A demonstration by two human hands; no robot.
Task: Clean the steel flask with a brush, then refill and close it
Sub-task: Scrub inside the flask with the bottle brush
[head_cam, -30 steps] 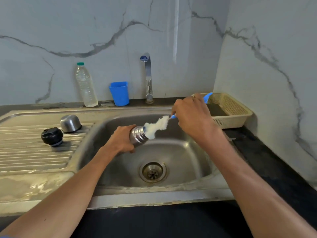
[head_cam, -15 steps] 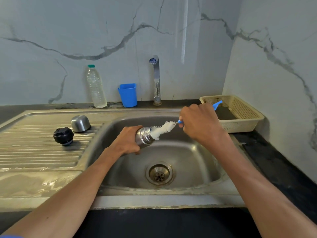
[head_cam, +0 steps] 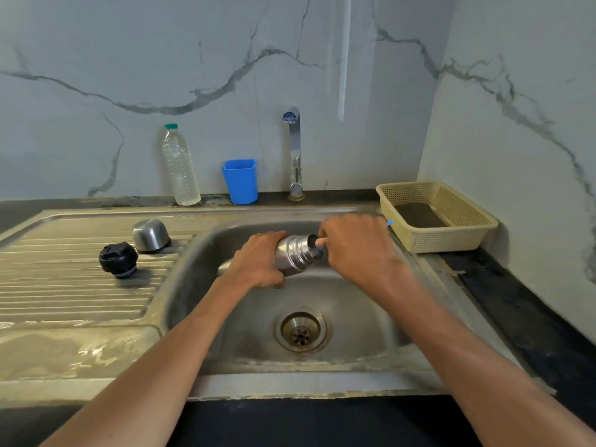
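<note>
Left hand [head_cam: 258,262] grips steel flask [head_cam: 295,254] tilted over sink [head_cam: 354,317], right hand [head_cam: 356,245] holds blue brush [head_cam: 390,223] pushed deep inside; scrubbing step, next likely needs withdrawing brush, then rinsing.

A blue cup [head_cam: 240,180], a green-capped clear bottle [head_cam: 180,166], a beige perforated basket [head_cam: 451,204] and a black stopper [head_cam: 118,259] are standing out against grey-veined white marble walls [head_cam: 129,75].

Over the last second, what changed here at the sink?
The right hand pushed the brush into the steel flask; its white bristles, visible before, are now inside. The left hand still grips the flask over the sink. The black stopper and steel cap stayed put.
</note>
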